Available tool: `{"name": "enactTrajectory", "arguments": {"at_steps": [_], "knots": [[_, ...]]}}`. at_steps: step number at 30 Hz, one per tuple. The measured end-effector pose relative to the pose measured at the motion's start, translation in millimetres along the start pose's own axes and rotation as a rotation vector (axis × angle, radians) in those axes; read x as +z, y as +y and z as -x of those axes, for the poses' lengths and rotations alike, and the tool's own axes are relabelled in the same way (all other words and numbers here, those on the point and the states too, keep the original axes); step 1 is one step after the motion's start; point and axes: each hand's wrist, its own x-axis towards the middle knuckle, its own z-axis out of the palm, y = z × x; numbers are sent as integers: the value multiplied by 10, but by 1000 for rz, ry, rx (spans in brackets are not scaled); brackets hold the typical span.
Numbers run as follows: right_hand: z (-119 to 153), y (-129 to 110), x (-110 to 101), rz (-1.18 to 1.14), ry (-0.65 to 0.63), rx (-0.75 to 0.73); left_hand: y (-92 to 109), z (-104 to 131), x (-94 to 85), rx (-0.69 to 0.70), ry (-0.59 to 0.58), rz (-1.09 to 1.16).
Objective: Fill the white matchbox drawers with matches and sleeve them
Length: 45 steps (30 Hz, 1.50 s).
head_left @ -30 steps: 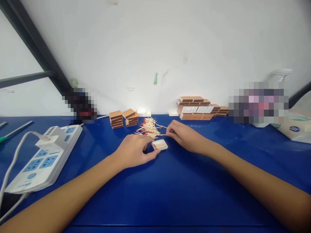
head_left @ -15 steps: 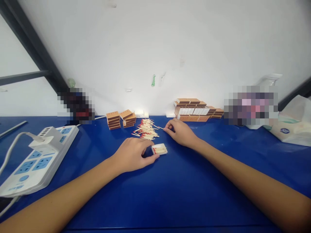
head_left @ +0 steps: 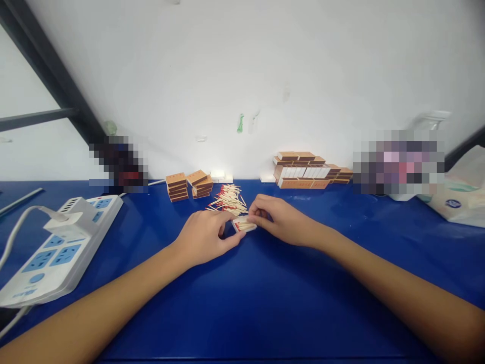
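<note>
My left hand (head_left: pixel 208 235) grips the left end of a small white matchbox tray (head_left: pixel 253 228) between thumb and fingers, low over the blue table. Several red-tipped matches (head_left: pixel 241 225) lie inside it. At the tray's right end, the fingertips of my right hand (head_left: pixel 278 218) are pinched together over the opening on a match, which is largely hidden by the fingers. Just behind the tray, a loose heap of matches (head_left: pixel 229 198) lies on the table, red heads mostly toward the left.
Two stacks of brown matchboxes, a left one (head_left: pixel 177 187) and a right one (head_left: pixel 200 183), stand behind my left hand. More matchboxes (head_left: pixel 303 183) are piled against the wall at right. A white power strip (head_left: pixel 81 255) lies at left; a plastic tissue pack (head_left: pixel 464 202) is far right.
My right hand has moved left and toward me, bringing the match from beside the heap to the tray. My left hand and the tray have shifted slightly left and back.
</note>
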Motion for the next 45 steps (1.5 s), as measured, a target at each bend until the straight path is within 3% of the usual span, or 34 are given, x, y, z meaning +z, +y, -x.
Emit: {"name": "enactTrajectory", "arguments": {"at_steps": [5,11,24,31,38,42,45], "knots": [[-199,154,164,91,228,196,89,49,-4,179,-83,74],[-456,266,184,159,142,343,167,89,-23,251,-109,126],[-497,258,225,318,118,319,40,52,35,137,17,66],[-258,290,24,361,-34,252,-23,10,-10,-38,56,-1],[-150,336,-8,407,-83,204,-51,-18,-3,-54,38,10],[-113,306,-86,336,-80,174,-52,-26,-9,-71,34,18],[-43,171,-189,199,-6,113,-55,-29,-9,-69,41,16]]}}
